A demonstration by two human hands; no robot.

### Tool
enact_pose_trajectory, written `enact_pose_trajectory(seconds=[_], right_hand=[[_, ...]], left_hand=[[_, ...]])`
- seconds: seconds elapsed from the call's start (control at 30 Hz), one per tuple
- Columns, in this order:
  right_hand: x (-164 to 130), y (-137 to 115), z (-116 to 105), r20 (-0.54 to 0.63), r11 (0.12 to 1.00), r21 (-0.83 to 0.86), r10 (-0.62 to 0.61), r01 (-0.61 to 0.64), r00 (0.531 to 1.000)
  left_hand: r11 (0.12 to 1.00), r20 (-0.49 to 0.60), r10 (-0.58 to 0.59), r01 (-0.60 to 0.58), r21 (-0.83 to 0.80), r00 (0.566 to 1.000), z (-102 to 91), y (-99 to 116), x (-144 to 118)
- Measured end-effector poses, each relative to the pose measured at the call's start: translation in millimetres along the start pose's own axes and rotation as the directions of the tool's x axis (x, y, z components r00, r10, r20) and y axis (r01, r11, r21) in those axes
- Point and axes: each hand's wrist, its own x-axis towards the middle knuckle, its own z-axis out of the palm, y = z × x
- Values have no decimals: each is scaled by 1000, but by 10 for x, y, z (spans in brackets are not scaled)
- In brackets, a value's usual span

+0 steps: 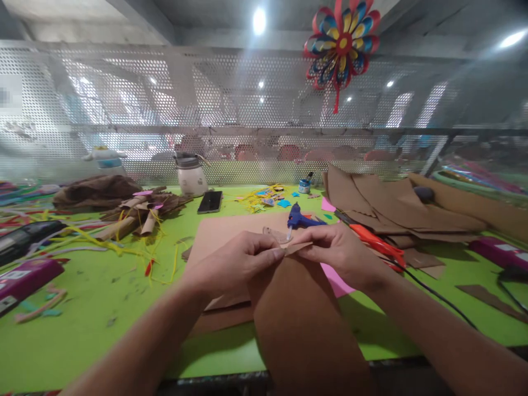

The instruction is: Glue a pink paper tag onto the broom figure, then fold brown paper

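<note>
A long strip of brown paper (301, 324) hangs toward me over the table's front edge. Its far end is pinched between the thumb and fingers of my left hand (243, 256). My right hand (342, 253) grips the same end, where a small flap is folded up. Just beyond my fingertips lies a blue glue gun (303, 217), its nozzle pointing down toward a small clear piece. Flat under my hands is a light brown board (218, 231). Orange-handled scissors (377, 245) rest beside my right hand, next to pink paper (336, 280).
Brown paper sheets (383, 203) are stacked at the right. Paper rolls (136, 214) and yellow strings lie left, near a black phone (209, 202) and a white jug (192, 176). A blue paint jar (304, 186) stands at the back. A dark cord (437, 297) crosses the right side.
</note>
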Motion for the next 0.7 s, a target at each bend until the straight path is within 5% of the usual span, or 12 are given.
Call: enact_pose_trajectory(seconds=[0.43,0.7], right_hand=[[51,-10,-230,67,994,110,-25,18,997],[53,73,22,10,986,-136,95,-92,995]], left_hand=[[993,-4,-11,11,117,1000,-54,-60,26],[986,-15,16,-13,164,1000,-14,-26,53]])
